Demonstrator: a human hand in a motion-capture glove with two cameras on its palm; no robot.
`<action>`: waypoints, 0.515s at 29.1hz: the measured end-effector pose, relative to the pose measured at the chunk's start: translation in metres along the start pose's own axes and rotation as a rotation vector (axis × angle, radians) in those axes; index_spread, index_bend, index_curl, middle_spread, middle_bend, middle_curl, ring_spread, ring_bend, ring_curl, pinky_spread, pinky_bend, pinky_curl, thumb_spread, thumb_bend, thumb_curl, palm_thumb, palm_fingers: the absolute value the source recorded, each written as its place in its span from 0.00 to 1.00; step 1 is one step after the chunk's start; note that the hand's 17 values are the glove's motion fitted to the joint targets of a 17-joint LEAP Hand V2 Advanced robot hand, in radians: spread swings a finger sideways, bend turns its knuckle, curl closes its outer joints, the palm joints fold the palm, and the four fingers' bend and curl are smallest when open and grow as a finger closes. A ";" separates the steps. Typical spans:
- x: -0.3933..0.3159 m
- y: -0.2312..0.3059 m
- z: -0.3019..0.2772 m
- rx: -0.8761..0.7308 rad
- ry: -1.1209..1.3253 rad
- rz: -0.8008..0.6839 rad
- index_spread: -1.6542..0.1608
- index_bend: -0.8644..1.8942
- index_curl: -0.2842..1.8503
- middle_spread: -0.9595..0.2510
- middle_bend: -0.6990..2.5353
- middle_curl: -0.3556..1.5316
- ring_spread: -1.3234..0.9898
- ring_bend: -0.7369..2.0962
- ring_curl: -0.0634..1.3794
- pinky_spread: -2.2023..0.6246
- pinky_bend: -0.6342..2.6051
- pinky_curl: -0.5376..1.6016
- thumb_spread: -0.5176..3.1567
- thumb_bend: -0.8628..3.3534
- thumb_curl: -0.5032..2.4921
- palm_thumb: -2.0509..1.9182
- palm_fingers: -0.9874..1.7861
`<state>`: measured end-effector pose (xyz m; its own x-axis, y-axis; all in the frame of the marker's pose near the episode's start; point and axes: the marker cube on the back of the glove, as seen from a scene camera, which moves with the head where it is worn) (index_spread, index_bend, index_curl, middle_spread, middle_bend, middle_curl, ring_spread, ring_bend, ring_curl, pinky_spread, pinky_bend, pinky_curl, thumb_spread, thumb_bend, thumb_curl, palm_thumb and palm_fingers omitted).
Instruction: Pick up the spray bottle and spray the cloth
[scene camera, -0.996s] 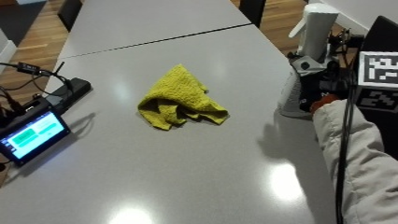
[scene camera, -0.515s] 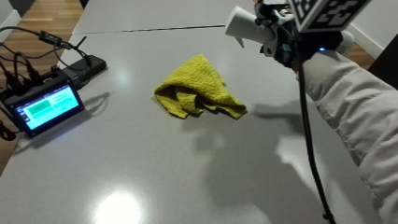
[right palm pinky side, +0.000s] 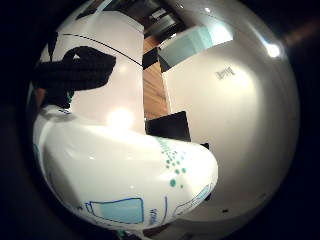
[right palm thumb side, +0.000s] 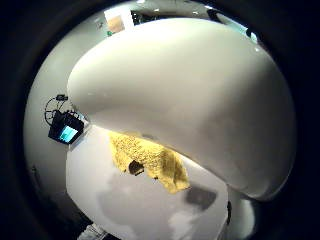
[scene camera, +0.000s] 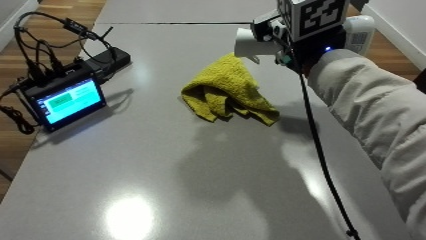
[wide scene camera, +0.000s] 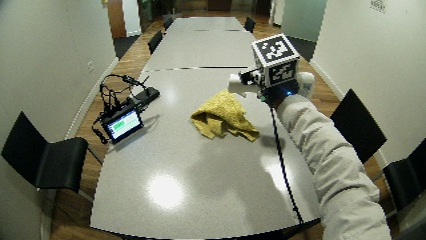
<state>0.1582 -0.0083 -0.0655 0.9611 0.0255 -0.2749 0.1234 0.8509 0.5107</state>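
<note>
gloved right hand (scene camera: 303, 50) is wrapped around the white spray bottle (scene camera: 256, 42), held up just above the crumpled yellow cloth (scene camera: 226, 95).

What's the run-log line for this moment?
phase: aiming | right hand: grips spray bottle, lifted off table | nozzle: toward yellow cloth | cloth: crumpled on table | spray: none visible

The gloved right hand (scene camera: 313, 47) is raised above the table, arm outstretched, fingers curled closed.
</note>
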 end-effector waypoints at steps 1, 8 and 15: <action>-0.001 0.000 0.000 -0.003 0.000 -0.002 0.77 0.36 0.32 0.69 0.34 0.46 0.50 0.44 0.36 0.70 0.30 0.45 0.23 0.20 0.39 0.81 0.75; -0.004 0.004 0.000 -0.013 -0.117 0.015 0.77 0.36 0.33 0.69 0.34 0.46 0.50 0.44 0.37 0.70 0.30 0.45 0.22 0.20 0.39 0.80 0.76; 0.005 -0.007 -0.036 0.054 -0.648 0.139 0.77 0.36 0.32 0.68 0.34 0.47 0.50 0.44 0.38 0.70 0.30 0.46 0.23 0.20 0.40 0.80 0.74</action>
<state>0.1528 0.0049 -0.1002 0.9208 -0.2018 0.3338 -0.0168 0.8346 0.5507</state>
